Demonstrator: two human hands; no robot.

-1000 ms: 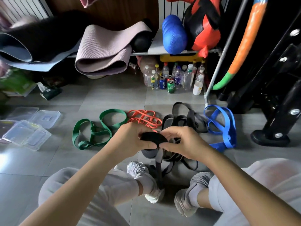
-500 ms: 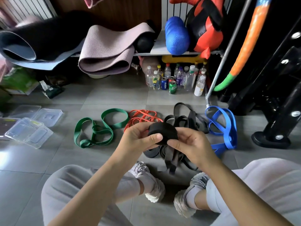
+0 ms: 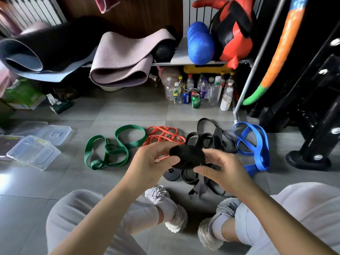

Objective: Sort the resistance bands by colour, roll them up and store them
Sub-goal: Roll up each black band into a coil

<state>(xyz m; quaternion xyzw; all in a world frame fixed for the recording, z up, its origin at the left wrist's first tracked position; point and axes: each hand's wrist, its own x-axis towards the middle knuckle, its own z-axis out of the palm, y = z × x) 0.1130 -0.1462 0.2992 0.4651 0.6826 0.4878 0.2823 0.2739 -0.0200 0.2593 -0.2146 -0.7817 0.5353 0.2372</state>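
My L hand & R hand pinch the black band roll w/ curled fingers; I should wind tight, edges aligned.

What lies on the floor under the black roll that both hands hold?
Rolled dark bands and loose black straps lie below the black roll. The right hand covers part of them, so their count is hidden.

A home gym storage corner: rolled yoga mats on a far shelf, blue foam roller, black equipment frame right.
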